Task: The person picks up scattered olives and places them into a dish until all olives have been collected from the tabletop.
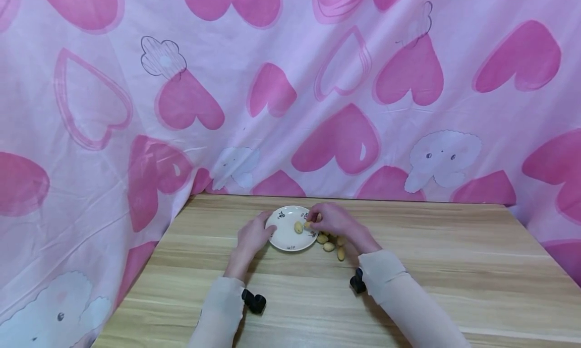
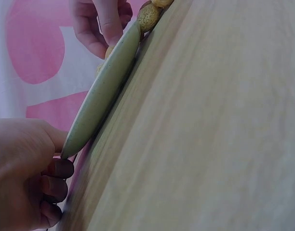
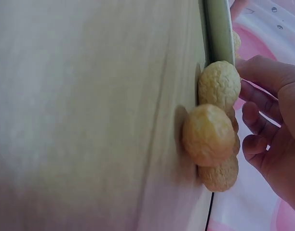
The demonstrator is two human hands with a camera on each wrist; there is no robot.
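A small white plate (image 1: 290,242) with dark printed marks on its rim rests on the table. My left hand (image 1: 252,235) grips its left rim, thumb over the edge and curled fingers below, as the left wrist view shows. One tan peanut in its shell (image 1: 298,227) lies on the plate. Over the plate's right side, my right hand (image 1: 333,220) pinches another peanut (image 1: 307,225) at its fingertips. Beside the right rim, partly under that hand, several peanuts (image 1: 329,246) lie in a loose pile. Close up in the right wrist view, one peanut (image 3: 208,135) looks smoother.
The wood-grain table (image 1: 299,302) stretches around and in front of the plate. A pink cloth (image 1: 272,136) printed with hearts hangs behind its back edge and along the left side. Small black devices (image 1: 254,301) sit at both cuffs.
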